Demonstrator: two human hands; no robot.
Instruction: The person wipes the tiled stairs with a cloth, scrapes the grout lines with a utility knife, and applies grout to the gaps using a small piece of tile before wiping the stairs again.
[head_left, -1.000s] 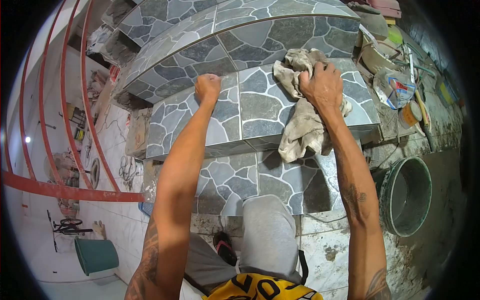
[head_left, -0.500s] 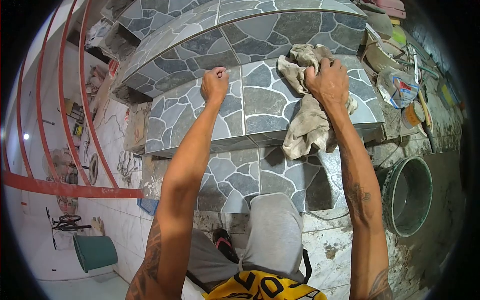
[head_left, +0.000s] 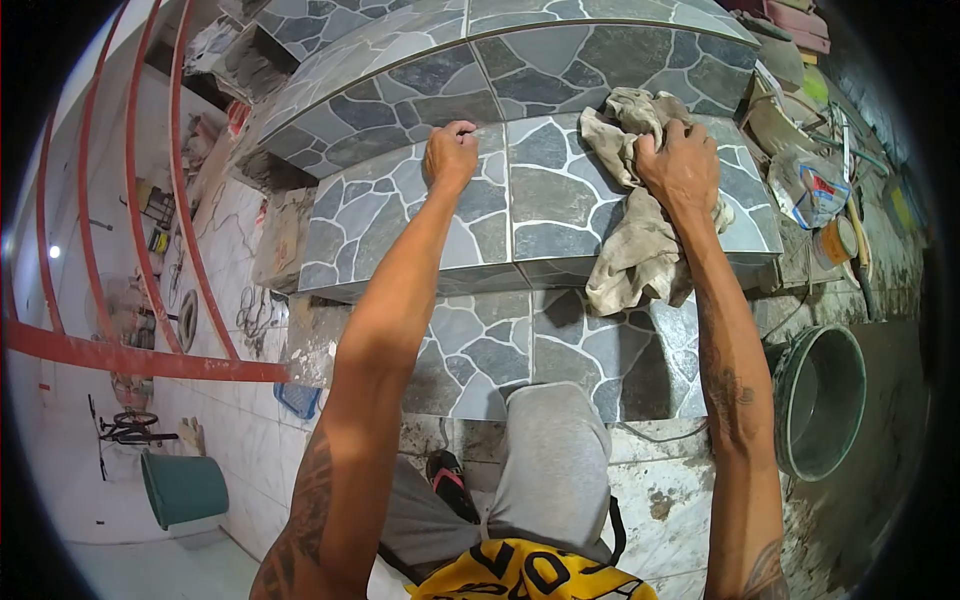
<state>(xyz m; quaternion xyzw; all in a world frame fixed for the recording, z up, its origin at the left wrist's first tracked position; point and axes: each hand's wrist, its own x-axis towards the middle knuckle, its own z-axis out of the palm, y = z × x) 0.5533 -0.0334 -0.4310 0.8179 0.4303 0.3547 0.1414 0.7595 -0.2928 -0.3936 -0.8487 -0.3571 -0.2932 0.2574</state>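
A stair step covered in grey stone-patterned tile with white joint lines lies in front of me. My left hand is closed just above the back of the tread, close to the riser and left of the straight tile seam. Whatever its fingers pinch is too small to make out. On the right side of the tread, my right hand grips a crumpled, dirty beige rag. Part of the cloth droops over the step's front edge.
Red curved metal bars stand at the left. A dark bucket with a grey-smeared rim sits to the right, below a plastic bag and an orange-labelled can. A green bucket is at lower left.
The whole view has shifted slightly, so the steps appear further right. My left hand's fingers have turned a little near the riser. My right hand stays on the rag.
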